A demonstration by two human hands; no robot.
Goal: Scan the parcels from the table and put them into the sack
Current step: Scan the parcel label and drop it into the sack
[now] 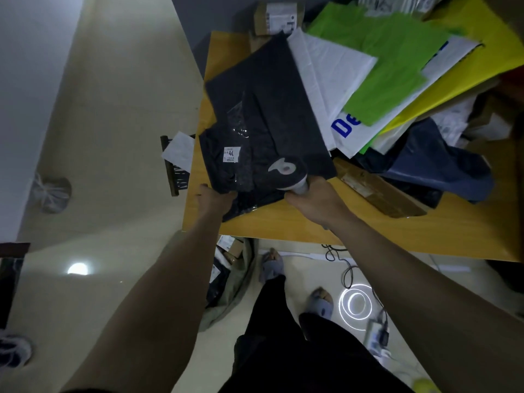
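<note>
— What sort of place am I standing in?

— A small parcel-sorting room, I'd say. My wooden table [297, 225] is heaped with courier mailers: a dark poly bag [272, 109], a white one [331, 69], a green one [394, 61], a yellow one [487, 52].

— Anything else?

— Labelled cardboard boxes [278, 18], a sack [235, 282] of packages on the tiled floor [113, 109], and a power strip [375, 340].

You have a black parcel [263, 114] with a white tag, lime-green [391, 69], yellow [487, 61] and white [331, 72] bags, blue lettering, on a tan table [312, 222].
</note>
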